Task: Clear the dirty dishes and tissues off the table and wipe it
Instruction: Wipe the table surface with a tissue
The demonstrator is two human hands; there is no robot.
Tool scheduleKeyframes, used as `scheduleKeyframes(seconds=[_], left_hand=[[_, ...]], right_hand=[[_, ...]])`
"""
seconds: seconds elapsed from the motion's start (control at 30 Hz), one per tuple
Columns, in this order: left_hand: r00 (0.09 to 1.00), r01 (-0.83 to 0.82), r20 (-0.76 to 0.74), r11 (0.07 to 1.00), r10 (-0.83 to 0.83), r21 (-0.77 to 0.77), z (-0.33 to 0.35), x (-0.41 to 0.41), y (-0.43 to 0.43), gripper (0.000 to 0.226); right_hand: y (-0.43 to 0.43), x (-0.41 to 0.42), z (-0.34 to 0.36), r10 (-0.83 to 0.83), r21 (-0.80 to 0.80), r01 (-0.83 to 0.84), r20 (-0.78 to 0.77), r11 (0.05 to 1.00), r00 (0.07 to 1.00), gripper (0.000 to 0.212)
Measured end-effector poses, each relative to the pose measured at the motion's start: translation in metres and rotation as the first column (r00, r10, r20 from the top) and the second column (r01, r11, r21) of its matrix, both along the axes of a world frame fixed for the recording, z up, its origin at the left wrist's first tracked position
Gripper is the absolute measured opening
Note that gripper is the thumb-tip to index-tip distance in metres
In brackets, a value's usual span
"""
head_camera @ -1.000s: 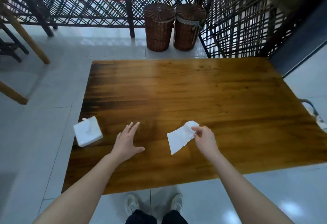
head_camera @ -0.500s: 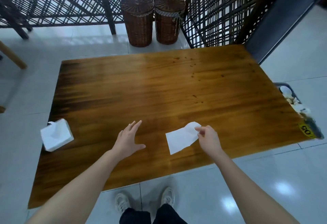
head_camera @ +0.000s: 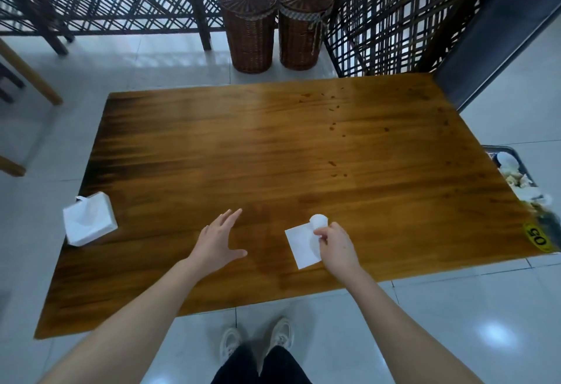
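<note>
Down in the lower middle of the head view, the right hand (head_camera: pixel 335 247) has its grip pinched on a white tissue (head_camera: pixel 302 245), whose upper corner curls over above the wooden tabletop (head_camera: pixel 243 156). Left of it, the left hand (head_camera: pixel 217 242) has straight, spread fingers, its grip holding nothing. A white tissue pack (head_camera: pixel 89 219) sits at the tabletop's left edge. Small dark spots (head_camera: pixel 334 163) dot the upper right. A yellow sticker (head_camera: pixel 539 237) at the right corner reads "05"; beside it, a dark bin (head_camera: pixel 501 149) holds white scraps.
</note>
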State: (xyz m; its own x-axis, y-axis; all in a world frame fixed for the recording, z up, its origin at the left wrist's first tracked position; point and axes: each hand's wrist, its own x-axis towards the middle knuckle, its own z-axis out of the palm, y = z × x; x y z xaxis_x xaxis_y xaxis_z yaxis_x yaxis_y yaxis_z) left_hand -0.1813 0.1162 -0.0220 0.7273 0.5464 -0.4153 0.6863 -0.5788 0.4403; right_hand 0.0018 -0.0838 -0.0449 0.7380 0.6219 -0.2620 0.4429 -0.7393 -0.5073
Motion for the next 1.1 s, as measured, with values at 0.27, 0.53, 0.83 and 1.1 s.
scheduleKeyframes(seconds=[0.27, 0.53, 0.83, 1.1], left_hand=[[1.0, -0.021, -0.022, 1.0, 0.021, -0.001, -0.008, -0.01, 0.002, 0.101], [0.998, -0.011, -0.062, 1.0, 0.01, -0.008, -0.018, -0.021, 0.016, 0.099], [0.998, 0.029, -0.055, 0.998, -0.031, -0.048, -0.027, -0.026, 0.03, 0.097], [0.996, 0.041, -0.071, 0.997, -0.046, -0.067, -0.03, -0.038, 0.05, 0.095]], right_hand=[[0.027, -0.038, -0.012, 0.245, 0.013, -0.245, -0.113, 0.969, 0.963, 0.031], [0.021, -0.037, -0.03, 0.161, -0.032, -0.162, -0.039, 0.986, 0.986, 0.039], [0.02, -0.041, -0.045, 0.107, -0.099, -0.116, -0.089, 0.988, 0.99, 0.048], [0.016, -0.049, -0.042, 0.068, -0.109, -0.053, 0.13, 0.993, 0.989, 0.027]])
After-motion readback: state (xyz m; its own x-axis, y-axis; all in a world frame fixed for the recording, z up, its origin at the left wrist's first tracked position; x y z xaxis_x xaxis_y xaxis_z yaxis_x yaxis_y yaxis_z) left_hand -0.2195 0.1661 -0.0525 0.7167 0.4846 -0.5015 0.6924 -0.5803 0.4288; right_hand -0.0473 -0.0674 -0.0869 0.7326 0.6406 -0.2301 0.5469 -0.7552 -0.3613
